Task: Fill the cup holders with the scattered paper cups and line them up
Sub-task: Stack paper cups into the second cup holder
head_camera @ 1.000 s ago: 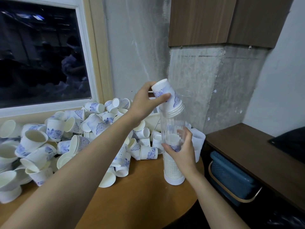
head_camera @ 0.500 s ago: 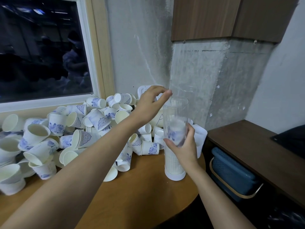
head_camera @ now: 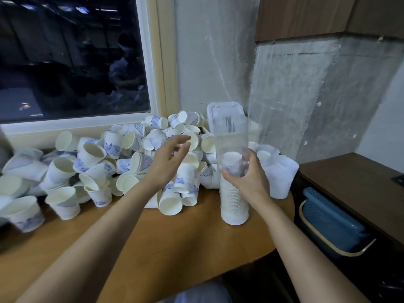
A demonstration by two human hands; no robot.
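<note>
**One hand on the holder, one hand over the cups**

You face a big dark window and a gray wall. Below them is a wood table. A big pile of white and blue paper cups covers the left and back of the table, right up to the window sill. Most cups lie on their sides and some stand up. To your right is a dark shelf with a blue basket under it.

The holder is a tall clear tube. It stands up straight near the right end of the table, just beside the pile. A stack of cups sits inside it, from the bottom up to about your fingers. Some see-through tubs stand just behind it on the right. A white lid leans on the wall behind it.

Your right hand grips the holder around its middle, with fingers and thumb curled on it. Your left hand is in the air over the pile, to the left of the holder. Its fingers are apart and loose.
</note>
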